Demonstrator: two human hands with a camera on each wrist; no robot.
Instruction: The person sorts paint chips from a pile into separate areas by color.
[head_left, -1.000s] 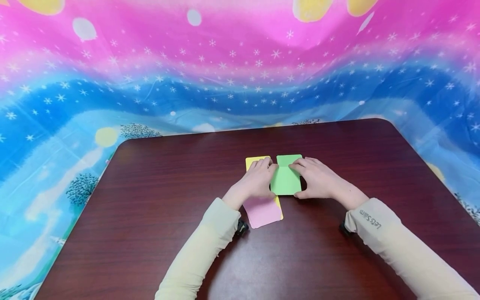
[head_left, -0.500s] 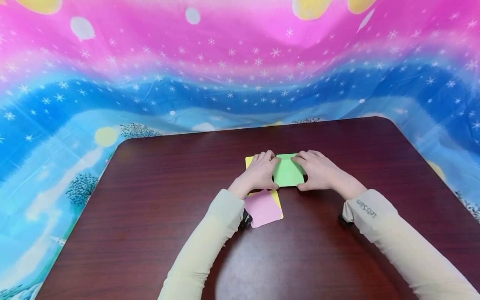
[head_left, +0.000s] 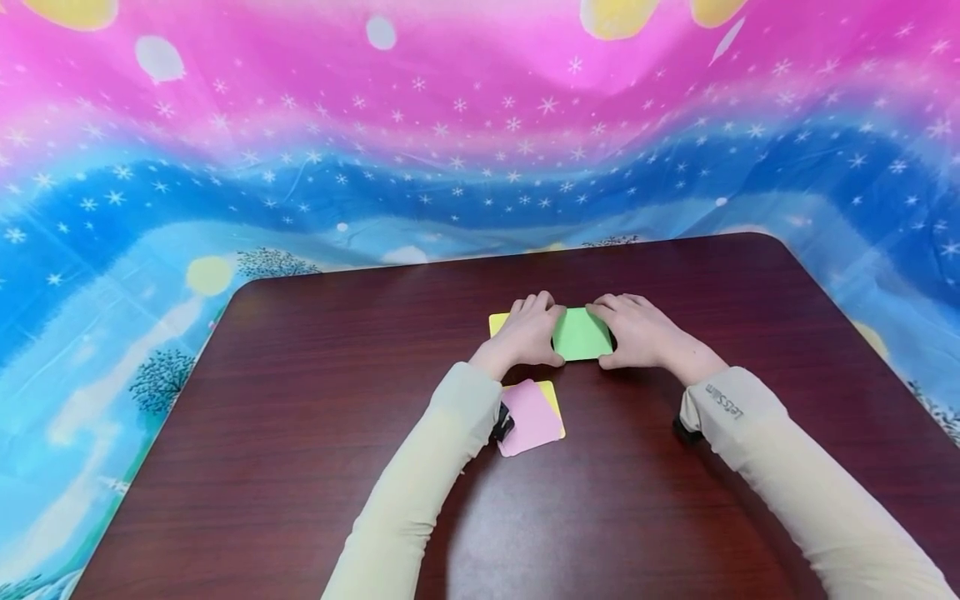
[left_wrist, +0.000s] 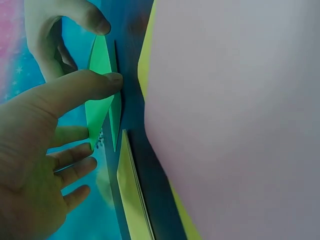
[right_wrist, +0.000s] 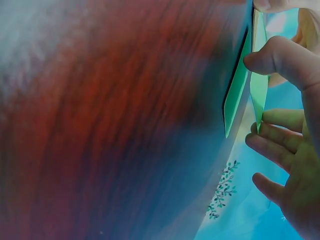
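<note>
A green card [head_left: 581, 336] is held up between both hands, bowed slightly. My left hand [head_left: 525, 329] pinches its left edge between thumb and fingertips. Its right edge is gripped the same way by my right hand [head_left: 645, 333]. Just beneath, another green card [right_wrist: 236, 92] lies on the table, a gap showing between the two in the right wrist view. Beside it is a stack of yellow cards [left_wrist: 132, 195], mostly covered by my left hand in the head view. Closer to me, a pink card [head_left: 531, 421] lies askew over a yellow card [head_left: 552, 394].
Everything rests on a dark reddish wooden table [head_left: 315, 417]. A pink and blue patterned cloth [head_left: 450, 125] hangs behind and around it. A black wrist strap part [head_left: 502, 423] on my left sleeve overlaps the pink card's edge in the head view.
Both hands have carried the green card away from me and slightly right, over the other green card, which is now hidden in the head view. More of the near pink and yellow cards shows.
</note>
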